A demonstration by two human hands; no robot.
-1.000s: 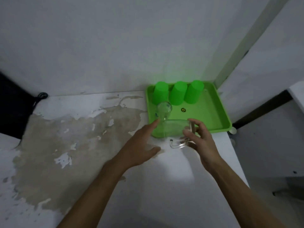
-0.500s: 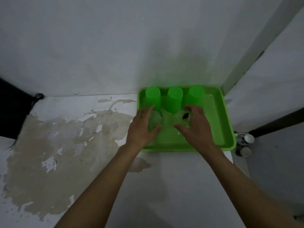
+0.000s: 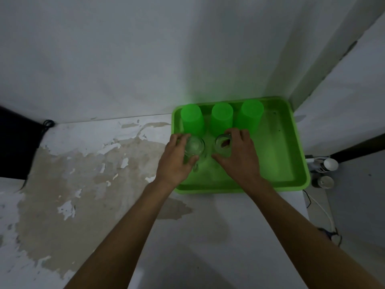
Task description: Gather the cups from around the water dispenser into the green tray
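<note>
Two clear glass cups sit inside the green tray (image 3: pixel 291 142), side by side in its near-left part. The left hand (image 3: pixel 177 159) wraps the left glass (image 3: pixel 194 146), fingers curled round its far side and thumb on the near side. The right hand (image 3: pixel 239 155) clasps the right glass (image 3: pixel 224 143) the same way, fingers over the rim's far edge, thumb low in front. Just behind them three green cups (image 3: pixel 221 117) stand upside down in a row along the tray's back wall, close to the fingertips. The tray lies at the tabletop's (image 3: pixel 93 163) far right corner, against the wall. The tabletop's surface is stained and peeling to the left. Off the right edge, two small bottles (image 3: pixel 330 164) and a white cable (image 3: pixel 325 209) sit lower down.
</note>
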